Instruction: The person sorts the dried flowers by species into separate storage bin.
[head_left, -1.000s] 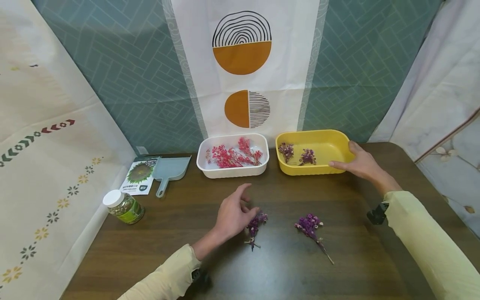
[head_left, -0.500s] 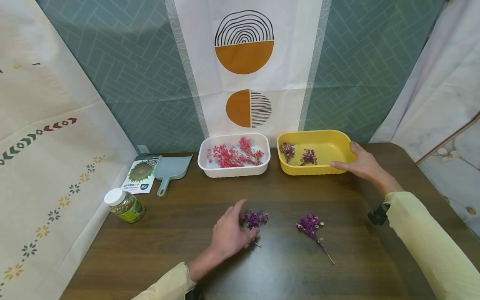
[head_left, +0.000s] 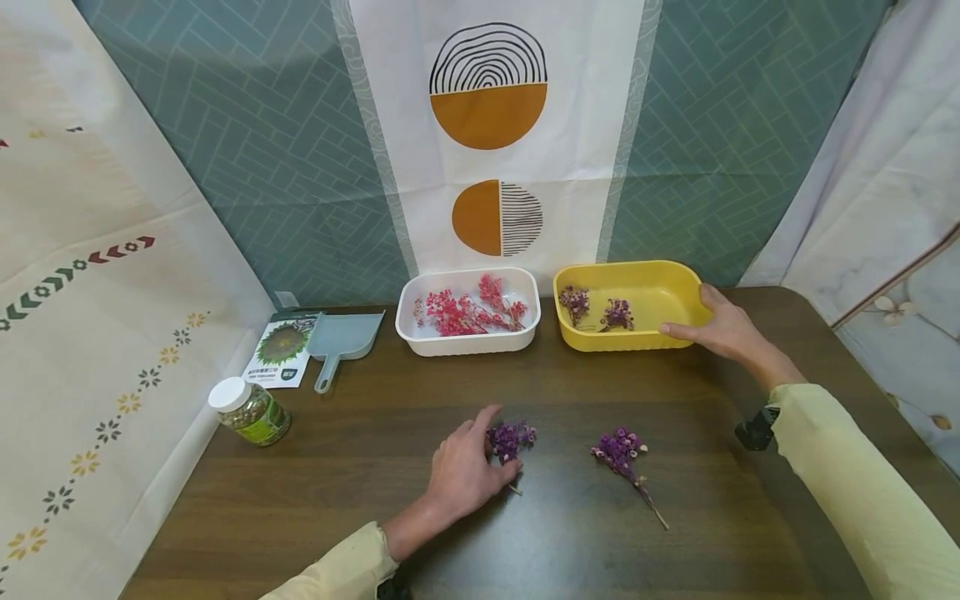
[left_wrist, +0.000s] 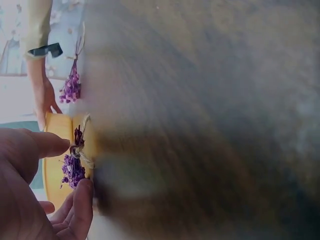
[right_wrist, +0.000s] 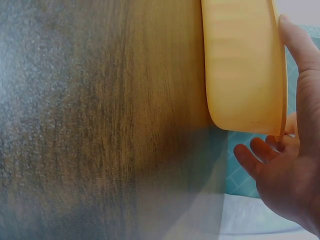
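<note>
A small purple dried flower bunch (head_left: 511, 440), tied with twine, lies on the table by my left hand (head_left: 467, 473). In the left wrist view, the thumb is beside its tied stem and the fingertips are near the blossoms, with a gap between thumb and fingers. My right hand (head_left: 723, 327) grips the right end of a yellow plastic basin (head_left: 615, 340), thumb along the front rim; the right wrist view shows other fingers curled at the end wall. Two purple sprigs (head_left: 617, 314) lie inside. Another purple bunch (head_left: 619, 452) rests on the table at right.
A white basin (head_left: 468, 344) with pink dried flowers (head_left: 457, 315) stands left of the yellow one. Further left are a grey-blue dustpan (head_left: 343, 335), a sunflower packet (head_left: 281, 348) and a white-lidded jar (head_left: 251, 412). Fabric hangs behind the table (head_left: 570, 533) and at its sides.
My left hand has moved down and slightly left, then a little right, coming around the near purple bunch. The right hand keeps its place on the yellow basin.
</note>
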